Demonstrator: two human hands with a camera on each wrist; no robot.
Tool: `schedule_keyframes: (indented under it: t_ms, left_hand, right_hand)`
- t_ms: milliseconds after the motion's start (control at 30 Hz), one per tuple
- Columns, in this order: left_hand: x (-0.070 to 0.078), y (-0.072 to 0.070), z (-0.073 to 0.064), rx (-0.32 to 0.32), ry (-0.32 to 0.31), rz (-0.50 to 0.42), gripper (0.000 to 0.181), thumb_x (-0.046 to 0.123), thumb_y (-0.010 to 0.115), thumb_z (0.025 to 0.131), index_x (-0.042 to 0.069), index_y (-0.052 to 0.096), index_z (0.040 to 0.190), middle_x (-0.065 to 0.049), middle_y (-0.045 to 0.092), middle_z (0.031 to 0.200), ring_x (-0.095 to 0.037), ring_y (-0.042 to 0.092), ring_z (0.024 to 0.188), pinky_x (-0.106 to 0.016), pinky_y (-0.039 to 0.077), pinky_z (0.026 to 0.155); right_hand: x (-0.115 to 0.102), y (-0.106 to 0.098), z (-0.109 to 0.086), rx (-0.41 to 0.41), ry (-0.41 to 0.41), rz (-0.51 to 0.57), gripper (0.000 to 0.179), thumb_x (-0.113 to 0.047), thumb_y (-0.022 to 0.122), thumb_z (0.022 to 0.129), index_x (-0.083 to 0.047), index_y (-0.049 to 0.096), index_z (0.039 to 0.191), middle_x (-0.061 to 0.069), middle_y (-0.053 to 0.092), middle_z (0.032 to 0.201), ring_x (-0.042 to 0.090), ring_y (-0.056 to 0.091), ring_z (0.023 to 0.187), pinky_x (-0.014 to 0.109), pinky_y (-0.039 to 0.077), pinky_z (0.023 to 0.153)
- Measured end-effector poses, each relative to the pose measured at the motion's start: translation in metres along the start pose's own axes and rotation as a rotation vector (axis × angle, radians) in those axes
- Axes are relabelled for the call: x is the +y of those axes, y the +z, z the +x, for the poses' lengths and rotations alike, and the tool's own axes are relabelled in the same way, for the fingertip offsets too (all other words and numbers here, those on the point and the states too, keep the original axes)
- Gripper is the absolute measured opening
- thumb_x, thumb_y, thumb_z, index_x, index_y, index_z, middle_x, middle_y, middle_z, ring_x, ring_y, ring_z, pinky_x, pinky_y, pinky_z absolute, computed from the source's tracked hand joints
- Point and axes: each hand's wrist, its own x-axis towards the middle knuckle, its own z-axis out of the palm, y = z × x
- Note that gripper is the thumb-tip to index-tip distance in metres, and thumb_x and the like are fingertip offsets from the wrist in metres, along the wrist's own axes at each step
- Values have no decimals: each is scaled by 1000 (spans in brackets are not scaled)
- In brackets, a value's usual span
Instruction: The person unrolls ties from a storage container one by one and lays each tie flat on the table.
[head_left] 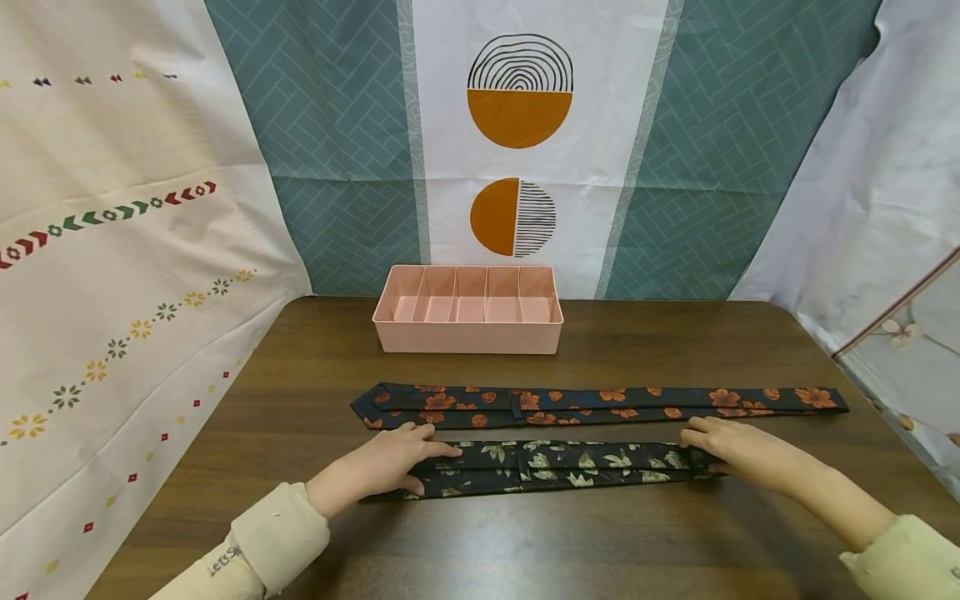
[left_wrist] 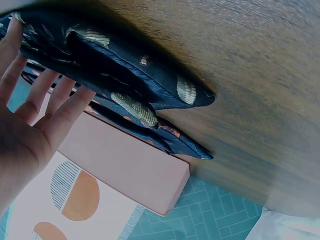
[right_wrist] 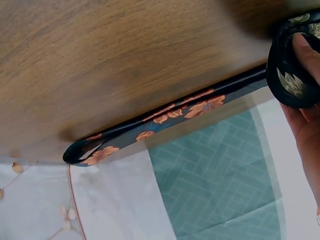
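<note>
A black necktie with pale green and cream leaves lies lengthwise across the table, back side up. At its wide left end my left hand rests, and the left wrist view shows fairly straight fingers touching the cloth. My right hand holds the other end, which is turned into a loose roll. In the right wrist view the thumb is inside the roll and the fingers are partly hidden. Just beyond lies a second dark necktie with orange flowers, stretched out flat.
A pink box with several compartments stands at the back of the brown wooden table. Patterned cloths hang behind, including a teal one, and a white cloth borders the left side.
</note>
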Motion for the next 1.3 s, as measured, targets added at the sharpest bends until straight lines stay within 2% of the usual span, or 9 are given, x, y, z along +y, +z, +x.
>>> schedule_keyframes:
  t_ms: [233,400,667,833,1067,1200,1300]
  left_hand:
    - [0,0,0,2,1,2,64,26,79,70,26,57,130,-2,55,100,-19,53,83,-30,48,64]
    - [-1,0,0,1,1,-2,64,26,78,70,26,57,130,-2,54,100,-19,53,83,-29,47,62]
    - [0,0,0,-2,-5,-8,63,26,78,71,26,57,130,-4,55,102,-21,54,84,-30,48,61]
    - [0,0,0,0,-5,-1,63,27,78,71,26,57,130,-3,54,100,-20,53,82,-30,47,61]
    - [0,-1,0,0,-3,-5,63,26,78,71,26,57,130,-3,55,101,-21,54,84,-31,48,63]
    - [0,0,0,-2,-3,-6,64,26,78,71,26,57,131,-3,55,103,-22,54,86,-32,49,65]
    - [0,0,0,-2,-5,-4,64,26,78,70,27,56,131,-3,55,103,-22,55,87,-33,49,66]
  right_hand:
    - [3,0,-1,18,1,-27,45,-8,81,65,-6,63,106,14,64,103,30,64,87,36,53,66]
    - [7,0,-3,1,14,-40,48,-7,81,64,-3,64,109,21,62,109,37,64,92,41,54,69]
    - [9,0,-4,-10,24,-45,45,-7,82,63,-5,64,104,18,64,107,34,65,90,39,53,68]
    - [9,0,-5,-12,38,-47,42,-5,82,64,-5,63,101,20,65,104,33,65,87,38,53,66]
    - [11,0,-6,-23,41,-32,47,-6,82,63,-1,64,105,22,64,108,37,64,91,40,53,68]
    - [13,1,-7,-23,22,-30,45,-7,82,62,-3,65,104,22,64,108,37,64,91,37,54,66]
    - [14,1,-7,-7,2,-44,43,-7,83,61,-6,64,99,17,64,104,32,65,88,34,53,63]
